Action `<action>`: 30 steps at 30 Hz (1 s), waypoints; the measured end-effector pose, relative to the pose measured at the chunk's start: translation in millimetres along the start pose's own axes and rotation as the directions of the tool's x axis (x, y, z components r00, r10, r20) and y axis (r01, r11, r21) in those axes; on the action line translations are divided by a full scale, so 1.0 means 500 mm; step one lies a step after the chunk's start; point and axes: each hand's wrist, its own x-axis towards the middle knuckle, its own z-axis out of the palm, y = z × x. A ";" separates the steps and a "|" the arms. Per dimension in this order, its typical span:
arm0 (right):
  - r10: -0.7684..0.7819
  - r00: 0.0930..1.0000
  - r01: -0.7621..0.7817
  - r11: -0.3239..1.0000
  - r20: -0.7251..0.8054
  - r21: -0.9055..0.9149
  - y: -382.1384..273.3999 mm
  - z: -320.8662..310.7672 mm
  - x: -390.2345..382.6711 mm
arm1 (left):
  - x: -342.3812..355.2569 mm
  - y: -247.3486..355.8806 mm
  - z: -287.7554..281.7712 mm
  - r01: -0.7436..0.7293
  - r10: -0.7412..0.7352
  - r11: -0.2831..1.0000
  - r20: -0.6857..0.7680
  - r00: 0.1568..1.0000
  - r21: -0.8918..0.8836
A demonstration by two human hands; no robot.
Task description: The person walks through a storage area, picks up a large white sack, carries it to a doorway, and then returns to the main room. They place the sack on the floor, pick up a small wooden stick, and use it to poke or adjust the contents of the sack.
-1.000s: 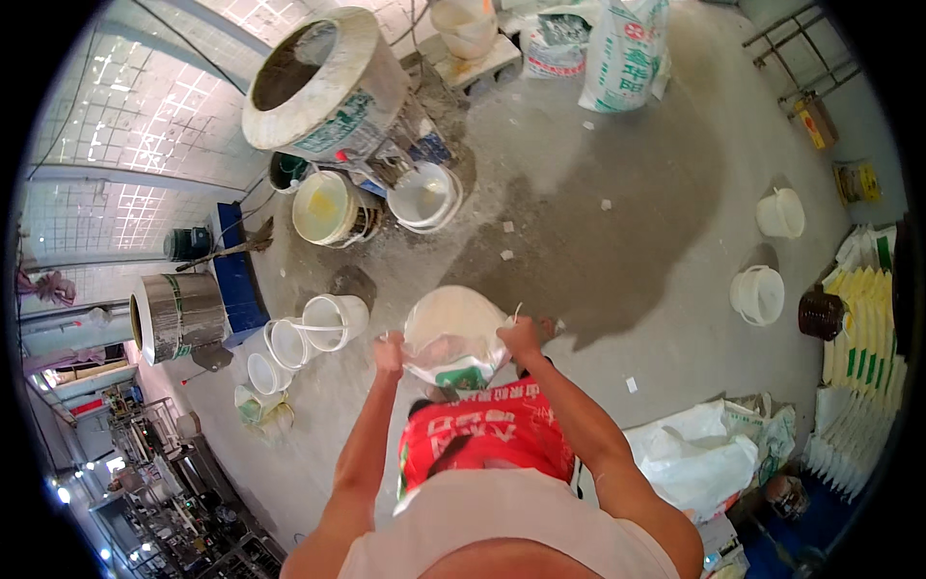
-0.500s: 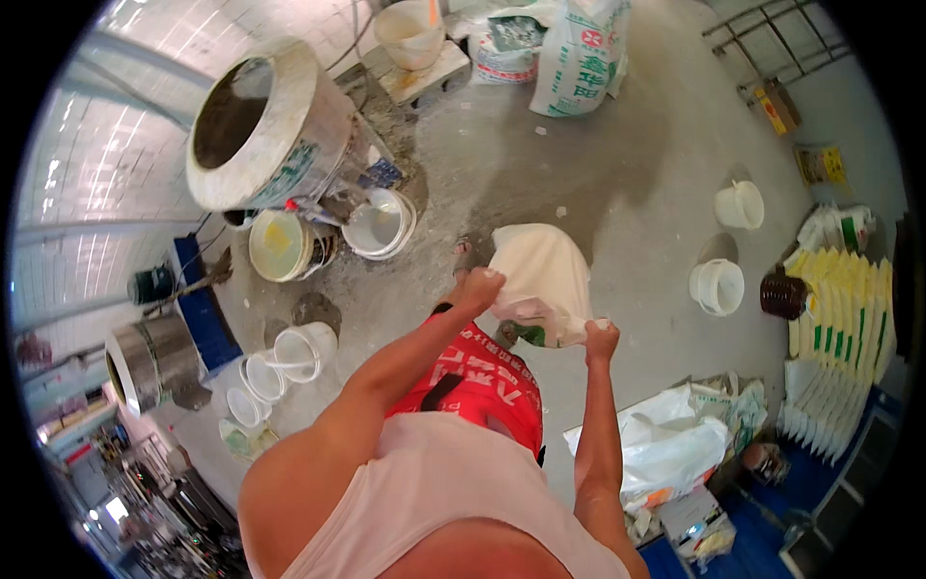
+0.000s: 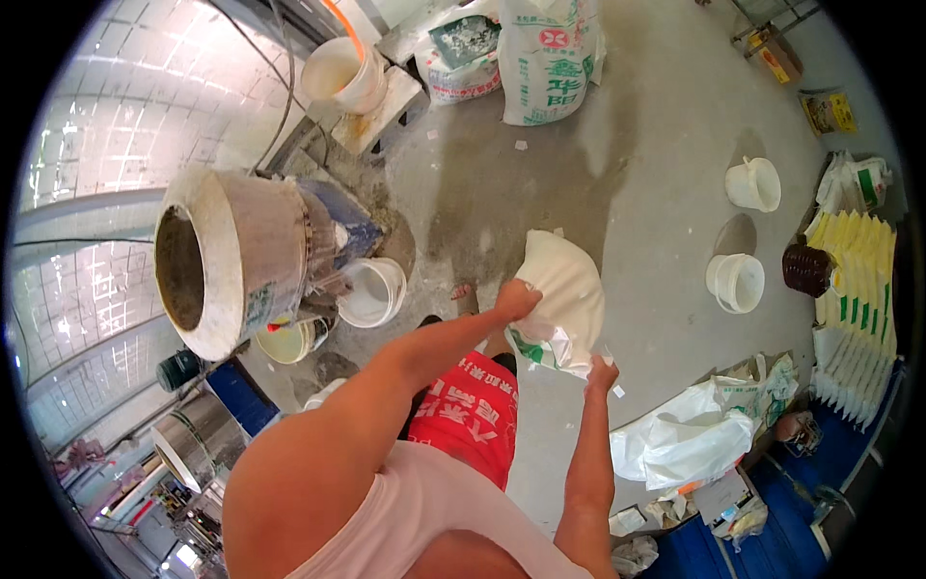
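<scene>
Between my two hands is a plump cream-white sack [image 3: 569,280], with a patch of green print showing at its near end. My left hand [image 3: 519,299] is closed on the near left corner of the sack. The near right corner is pinched in my right hand [image 3: 601,374], lower in the view. The sack's far end bulges away from me over the grey floor; whether it rests on the floor I cannot tell. A red apron [image 3: 463,415] hangs on my front, and a bare foot [image 3: 463,291] shows left of the sack.
A drum mixer [image 3: 265,241] stands left, with a white bucket [image 3: 371,289] beside it. Large printed sacks [image 3: 545,72] stand at the far side. Two white buckets [image 3: 738,285] [image 3: 754,183] are to the right, near stacked yellow-and-white bags [image 3: 854,289]. White plastic sacking [image 3: 685,434] lies near right.
My view has turned, and the mixer looks larger and tilted differently. Both hands still grip the sack, which now sits further right and shows more green print near my left hand.
</scene>
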 end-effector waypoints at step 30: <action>-0.194 0.867 0.312 0.929 0.460 -0.197 -0.583 0.616 -0.240 | 0.251 0.066 -0.663 -0.035 -0.278 0.784 -0.402 0.873 -0.620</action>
